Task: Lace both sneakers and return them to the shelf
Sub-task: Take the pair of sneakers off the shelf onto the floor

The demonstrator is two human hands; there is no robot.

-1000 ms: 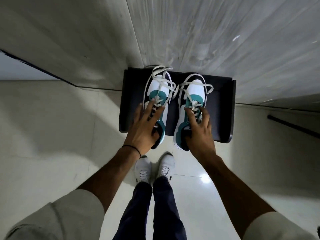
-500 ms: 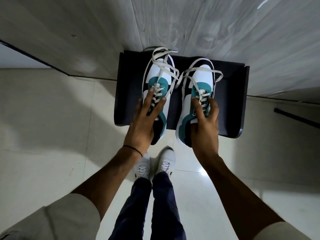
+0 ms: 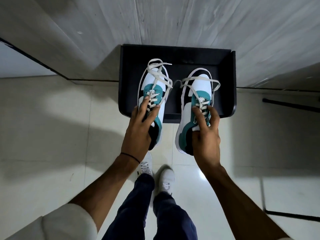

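At frame centre, the left hand (image 3: 140, 125) grips the left sneaker (image 3: 152, 94) and the right hand (image 3: 205, 132) grips the right sneaker (image 3: 194, 104), toes over the black shelf (image 3: 225, 84).

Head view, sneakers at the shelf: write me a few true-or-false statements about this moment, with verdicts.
1. The left hand grips the left sneaker. True.
2. The right hand holds nothing. False: it grips the right sneaker, fingers over the lacing.
3. Both sneakers are tied in neat bows. False: the loose lace ends loop over the toes.
4. The black shelf stands against a grey wood-grain wall. True.
5. The person is barefoot. False: they wear white shoes.
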